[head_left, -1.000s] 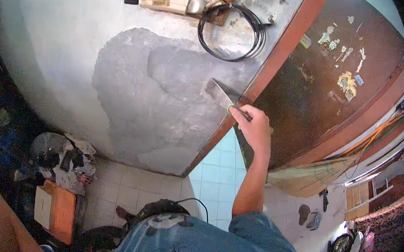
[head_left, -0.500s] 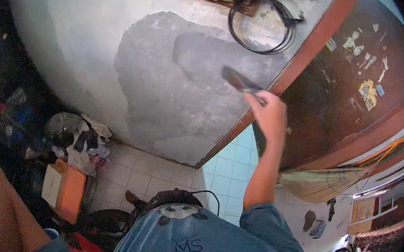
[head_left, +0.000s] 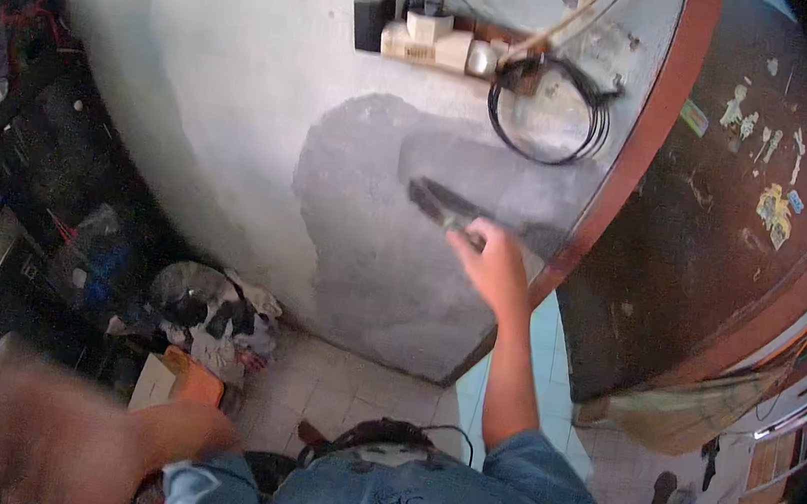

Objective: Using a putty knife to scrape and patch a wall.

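Right hand point(head_left: 495, 261): flat scraper point(head_left: 435, 207); blotchy grey wall patch point(head_left: 365, 237).

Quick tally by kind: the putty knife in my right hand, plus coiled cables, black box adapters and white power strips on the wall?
Putty knife: 1
Coiled black cable: 1
Black box adapter: 1
White power strip: 1
Total: 4

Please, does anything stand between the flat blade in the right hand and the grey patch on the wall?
Nothing visible does: the flat blade in the right hand is seen directly over the grey patch. Whether they touch is unclear. The coiled black cable hangs higher and to the right, not between them.
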Demonstrator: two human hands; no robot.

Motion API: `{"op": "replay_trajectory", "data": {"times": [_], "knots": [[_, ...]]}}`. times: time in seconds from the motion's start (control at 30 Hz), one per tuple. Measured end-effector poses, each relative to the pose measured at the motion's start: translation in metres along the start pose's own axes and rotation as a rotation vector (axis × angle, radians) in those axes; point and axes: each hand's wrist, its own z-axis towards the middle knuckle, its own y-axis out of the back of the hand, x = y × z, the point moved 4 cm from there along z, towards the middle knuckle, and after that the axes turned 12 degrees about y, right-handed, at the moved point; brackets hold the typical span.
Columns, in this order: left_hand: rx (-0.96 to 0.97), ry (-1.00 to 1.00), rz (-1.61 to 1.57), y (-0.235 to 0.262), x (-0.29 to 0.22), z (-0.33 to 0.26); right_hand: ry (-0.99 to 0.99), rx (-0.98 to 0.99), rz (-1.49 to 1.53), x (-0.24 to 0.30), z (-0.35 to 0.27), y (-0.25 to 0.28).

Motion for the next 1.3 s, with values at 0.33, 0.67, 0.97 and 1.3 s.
{"op": "replay_trajectory", "data": {"times": [0.33,0.67,0.97,1.3], "knots": [[0.539,1.937,0.324,0.037,0.064,-0.372,-0.078,-0.096,-0.016,-0.049,-0.039,0.058],[1.091,1.481,0.535,0.036,0.201,-0.579,0.002,0.067,0.198,-0.023,-0.05,-0.01],[2.145,1.483,0.323,0.182,0.032,-0.743,-0.134,-0.055,0.131,-0.055,-0.031,0.016],[1.701,1.546,0.572,0.159,0.069,-0.66,-0.134,-0.135,0.186,-0.041,-0.045,0.044]]}}
